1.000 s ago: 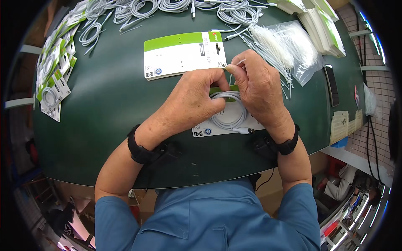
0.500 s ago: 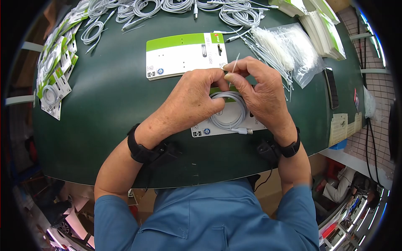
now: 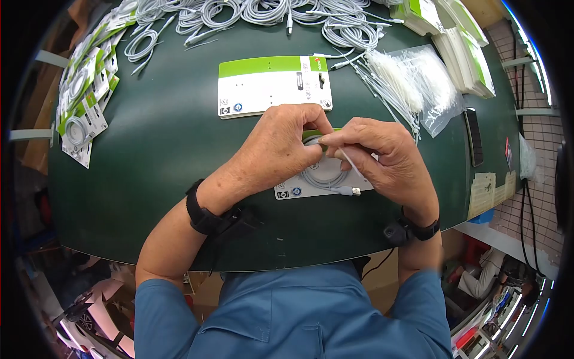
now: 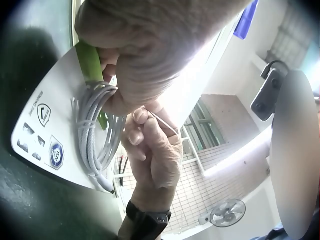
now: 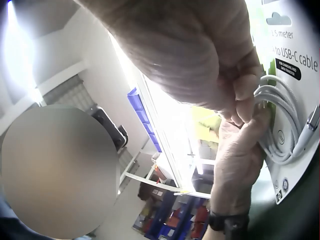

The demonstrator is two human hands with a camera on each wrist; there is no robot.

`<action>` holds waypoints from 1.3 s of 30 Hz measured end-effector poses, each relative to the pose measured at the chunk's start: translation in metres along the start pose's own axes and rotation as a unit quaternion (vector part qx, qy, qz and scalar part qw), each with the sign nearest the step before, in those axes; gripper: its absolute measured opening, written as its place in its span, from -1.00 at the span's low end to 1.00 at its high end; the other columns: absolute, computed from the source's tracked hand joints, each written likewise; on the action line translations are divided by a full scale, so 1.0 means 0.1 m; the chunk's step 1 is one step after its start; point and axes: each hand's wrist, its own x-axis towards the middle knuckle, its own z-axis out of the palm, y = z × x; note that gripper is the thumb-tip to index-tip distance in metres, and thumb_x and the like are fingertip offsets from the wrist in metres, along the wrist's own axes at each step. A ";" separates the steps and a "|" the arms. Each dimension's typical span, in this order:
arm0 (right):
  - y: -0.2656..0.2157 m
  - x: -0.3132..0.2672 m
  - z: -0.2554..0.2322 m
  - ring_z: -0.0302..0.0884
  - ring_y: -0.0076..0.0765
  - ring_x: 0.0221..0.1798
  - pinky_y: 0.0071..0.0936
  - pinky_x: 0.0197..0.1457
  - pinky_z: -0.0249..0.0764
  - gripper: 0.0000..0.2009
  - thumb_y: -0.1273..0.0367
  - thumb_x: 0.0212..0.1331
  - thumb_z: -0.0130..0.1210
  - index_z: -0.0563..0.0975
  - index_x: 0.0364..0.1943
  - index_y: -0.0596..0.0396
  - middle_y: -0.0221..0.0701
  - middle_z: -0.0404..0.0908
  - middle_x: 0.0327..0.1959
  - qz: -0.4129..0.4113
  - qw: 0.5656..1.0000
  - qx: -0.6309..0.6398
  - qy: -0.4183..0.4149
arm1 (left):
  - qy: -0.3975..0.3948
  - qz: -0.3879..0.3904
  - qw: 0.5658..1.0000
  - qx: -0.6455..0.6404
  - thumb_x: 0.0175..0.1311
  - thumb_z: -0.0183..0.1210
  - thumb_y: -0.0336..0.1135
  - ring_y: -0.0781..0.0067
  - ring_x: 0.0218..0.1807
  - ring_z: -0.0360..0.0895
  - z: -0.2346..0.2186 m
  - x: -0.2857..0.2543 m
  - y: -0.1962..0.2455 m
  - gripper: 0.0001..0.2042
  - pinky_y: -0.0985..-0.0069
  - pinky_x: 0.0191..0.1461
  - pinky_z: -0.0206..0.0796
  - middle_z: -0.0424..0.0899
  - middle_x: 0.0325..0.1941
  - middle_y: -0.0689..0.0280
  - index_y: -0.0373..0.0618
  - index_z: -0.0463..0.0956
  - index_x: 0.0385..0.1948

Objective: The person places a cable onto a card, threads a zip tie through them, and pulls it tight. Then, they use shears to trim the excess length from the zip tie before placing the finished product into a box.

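A coil of pale grey USB cable point(image 3: 323, 182) lies on a white and green printed card point(image 3: 289, 186) near the front of the table. My left hand point(image 3: 269, 143) pinches the coil against the card at its upper side, thumb and forefinger hiding part of the loops. Close beside those fingertips, my right hand point(image 3: 391, 152) pinches a thin white cable tie point(image 3: 351, 163), whose tail sticks out below the fingers. In the left wrist view, the tie point(image 4: 162, 122) shows between the right fingers, next to the coil point(image 4: 89, 130). The cable's USB plug point(image 3: 354, 191) points right along the card's lower edge.
Behind the hands lies a stack of printed cards point(image 3: 257, 90). White cable ties point(image 3: 388, 75) spill from a plastic bag point(image 3: 435, 116). Coiled cables point(image 3: 263, 13) line the back, carded cables point(image 3: 81, 128) the left, card stacks point(image 3: 457, 60) the right. A phone point(image 3: 474, 140) lies at right.
My right hand has moved down and right, turning so the tie's tail points down instead of up. My left hand stays on the coil. The view has shifted slightly.
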 end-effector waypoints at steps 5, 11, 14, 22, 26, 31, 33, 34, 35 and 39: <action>-0.09 0.00 -0.09 0.68 -0.40 -0.38 -0.46 -0.27 0.61 -0.78 0.60 0.35 0.23 0.77 0.00 0.15 -0.32 0.70 -0.26 0.050 0.996 0.053 -0.049 | 0.017 0.009 1.000 0.010 0.17 0.33 -0.50 0.51 -0.20 0.72 -0.01 -0.01 -0.01 -0.87 0.45 -0.01 0.57 0.82 -0.28 0.23 -0.27 0.74 -0.26; -0.11 -0.02 -0.07 0.70 -0.54 -0.31 -0.57 -0.26 0.65 -0.78 0.63 0.33 0.26 0.76 0.00 0.21 -0.36 0.69 -0.25 0.095 0.991 0.088 -0.028 | 0.046 0.069 0.996 0.042 0.09 0.30 -0.48 0.26 -0.20 0.76 0.02 0.00 -0.09 -0.78 0.36 -0.03 0.57 0.81 -0.27 0.08 -0.30 0.73 -0.21; -0.13 -0.04 -0.05 0.71 -0.55 -0.27 -0.61 -0.26 0.66 -0.81 0.66 0.29 0.28 0.75 -0.06 0.25 -0.36 0.68 -0.25 0.093 0.992 0.085 -0.013 | 0.048 0.070 0.995 0.047 0.07 0.28 -0.48 0.09 -0.17 0.78 0.03 0.02 -0.10 -0.78 0.30 -0.02 0.57 0.80 -0.28 0.00 -0.30 0.71 -0.23; -0.16 -0.01 0.12 0.71 -0.49 -0.24 -0.54 -0.19 0.64 -0.85 0.71 0.19 0.29 0.69 -0.22 0.24 -0.35 0.69 -0.25 0.056 0.996 0.035 0.060 | 0.045 0.054 0.997 0.039 0.05 0.26 -0.49 0.09 -0.23 0.74 -0.02 0.00 -0.09 -0.79 0.30 -0.04 0.55 0.76 -0.32 0.01 -0.30 0.69 -0.26; -0.11 -0.01 0.14 0.68 -0.40 -0.26 -0.46 -0.18 0.56 -0.85 0.69 0.16 0.33 0.66 -0.27 0.17 -0.34 0.72 -0.27 -0.036 0.993 -0.040 0.109 | 0.042 0.061 0.997 0.027 0.06 0.24 -0.49 0.27 -0.21 0.73 -0.08 -0.01 -0.04 -0.77 0.36 -0.01 0.55 0.78 -0.29 0.09 -0.32 0.69 -0.22; -0.03 -0.02 0.19 0.64 -0.36 -0.25 -0.45 -0.20 0.56 -0.78 0.65 0.14 0.43 0.60 -0.29 0.10 -0.34 0.74 -0.25 -0.140 0.973 -0.056 0.176 | 0.009 -0.006 0.999 -0.047 0.08 0.18 -0.53 0.49 -0.24 0.67 -0.21 -0.03 0.22 -0.77 0.46 -0.10 0.54 0.79 -0.31 0.22 -0.33 0.70 -0.22; -0.01 -0.04 0.21 0.62 -0.34 -0.25 -0.44 -0.22 0.56 -0.76 0.63 0.14 0.45 0.58 -0.29 0.08 -0.33 0.74 -0.26 -0.157 0.967 -0.070 0.188 | 0.008 -0.021 0.999 -0.037 0.07 0.18 -0.54 0.53 -0.26 0.67 -0.22 -0.03 0.28 -0.77 0.48 -0.13 0.54 0.78 -0.32 0.23 -0.33 0.70 -0.22; 0.00 -0.04 0.22 0.62 -0.33 -0.24 -0.43 -0.23 0.56 -0.75 0.62 0.15 0.46 0.57 -0.29 0.07 -0.33 0.74 -0.26 -0.166 0.964 -0.075 0.194 | 0.008 -0.031 0.999 -0.031 0.07 0.18 -0.54 0.54 -0.27 0.66 -0.23 -0.03 0.29 -0.77 0.49 -0.14 0.54 0.78 -0.33 0.23 -0.33 0.70 -0.23; -0.01 -0.05 0.22 0.61 -0.33 -0.25 -0.42 -0.23 0.56 -0.75 0.62 0.15 0.46 0.56 -0.30 0.07 -0.32 0.74 -0.27 -0.167 0.963 -0.079 0.195 | 0.009 -0.029 0.999 -0.031 0.07 0.17 -0.54 0.54 -0.27 0.66 -0.23 -0.04 0.31 -0.77 0.49 -0.14 0.54 0.78 -0.34 0.23 -0.33 0.70 -0.23; -0.03 -0.05 0.22 0.59 -0.32 -0.27 -0.42 -0.25 0.55 -0.74 0.62 0.17 0.46 0.54 -0.31 0.07 -0.31 0.75 -0.29 -0.175 0.961 -0.089 0.195 | 0.017 -0.015 0.999 -0.034 0.07 0.17 -0.54 0.54 -0.28 0.67 -0.23 -0.05 0.32 -0.78 0.49 -0.14 0.55 0.77 -0.36 0.24 -0.33 0.69 -0.24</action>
